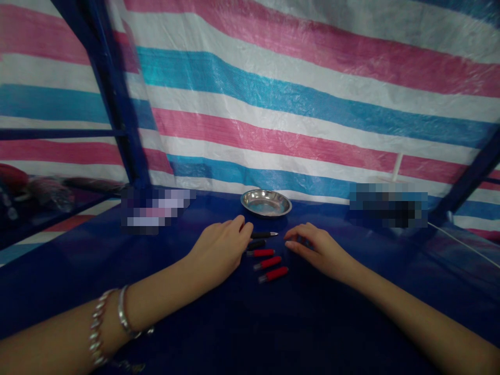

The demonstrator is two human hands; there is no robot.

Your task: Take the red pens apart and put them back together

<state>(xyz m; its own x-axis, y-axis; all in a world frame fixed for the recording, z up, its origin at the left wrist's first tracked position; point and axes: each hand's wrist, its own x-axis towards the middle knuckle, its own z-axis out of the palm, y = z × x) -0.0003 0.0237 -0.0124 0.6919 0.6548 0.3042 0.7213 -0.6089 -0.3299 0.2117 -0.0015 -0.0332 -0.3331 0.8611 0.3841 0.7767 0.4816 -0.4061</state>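
Note:
My left hand (222, 250), with bracelets on its wrist, is closed on a black pen (263, 235). The pen's silver tip points right, towards my right hand; its other end is hidden by my fingers. Just to the right of that tip is my right hand (316, 247), fingers curved and apart, holding nothing. Below the pen lies a short black piece (258, 244), partly hidden by the left hand. Under it, three short red pieces with greyish ends lie in a column: an upper one (263, 253), a middle one (269, 262) and a lower one (274, 274).
A round shiny metal dish (287, 209) stands behind the hands on the blue table (312, 323). Blurred-out items lie at the back left (156, 211) and back right (390, 205). Blue metal posts and a striped plastic sheet (273, 125) close off the back.

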